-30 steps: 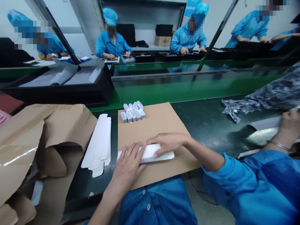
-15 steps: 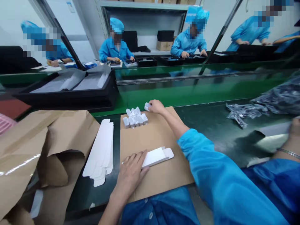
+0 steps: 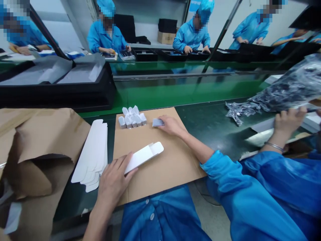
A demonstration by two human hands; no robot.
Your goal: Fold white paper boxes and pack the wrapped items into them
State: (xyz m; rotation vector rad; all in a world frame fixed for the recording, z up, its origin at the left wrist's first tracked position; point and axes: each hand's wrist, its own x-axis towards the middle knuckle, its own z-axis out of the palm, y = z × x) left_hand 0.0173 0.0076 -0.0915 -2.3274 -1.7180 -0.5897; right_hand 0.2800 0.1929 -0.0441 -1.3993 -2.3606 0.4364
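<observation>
My left hand (image 3: 114,179) is closed round the near end of a long white carton (image 3: 144,155), tilted over the cardboard sheet (image 3: 140,184). The carton's far end is open, with a flap sticking out. Between the fingers of my right hand (image 3: 172,125) is a small whitish-grey wrapped piece (image 3: 157,123), held just above the sheet. Left of it, several similar white wrapped pieces (image 3: 132,117) stand grouped at the sheet's far edge. A stack of flat white cartons (image 3: 92,155) lies beside the sheet on the left.
A torn brown cardboard box (image 3: 45,134) stands at the left. Behind it is a black tray (image 3: 97,90) with grey sheets. Clear plastic bags (image 3: 281,90) lie at the right, near a neighbour's hand (image 3: 288,125). Several co-workers sit beyond the green conveyor (image 3: 175,90).
My right hand has drawn the small wrapped piece away from the group, nearer to me. My left hand has lifted and tilted the white carton. The view has shifted right.
</observation>
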